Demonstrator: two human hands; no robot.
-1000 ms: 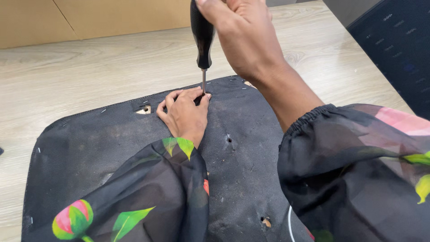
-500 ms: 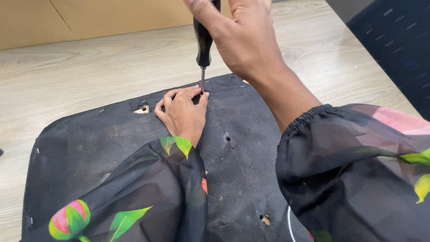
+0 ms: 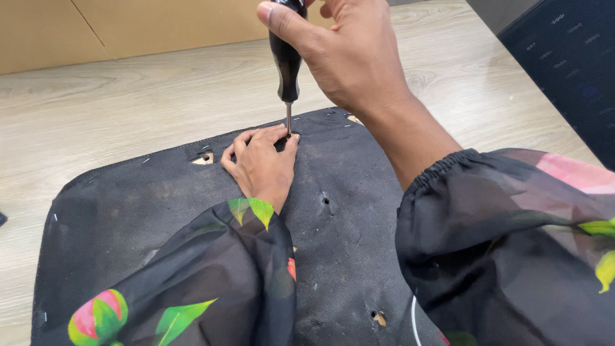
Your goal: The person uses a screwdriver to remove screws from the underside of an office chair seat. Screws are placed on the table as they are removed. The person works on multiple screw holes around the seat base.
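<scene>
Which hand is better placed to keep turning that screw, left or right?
Right, most likely. The right hand grips the black-handled screwdriver upright, tip at the hole in the black fabric-covered panel. The left hand lies flat beside the tip, steadying.

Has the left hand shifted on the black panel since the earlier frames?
No. The left hand lies flat on the black panel, fingertips at the screwdriver tip, just right of the torn hole, as before.

Screwdriver (image 3: 286,61): handle top cut off by the upper edge, partly wrapped by the right hand (image 3: 346,54). Tip: hidden behind left hand (image 3: 262,166) fingers. Black panel (image 3: 128,218): near edge out of frame, middle covered by sleeves.
</scene>
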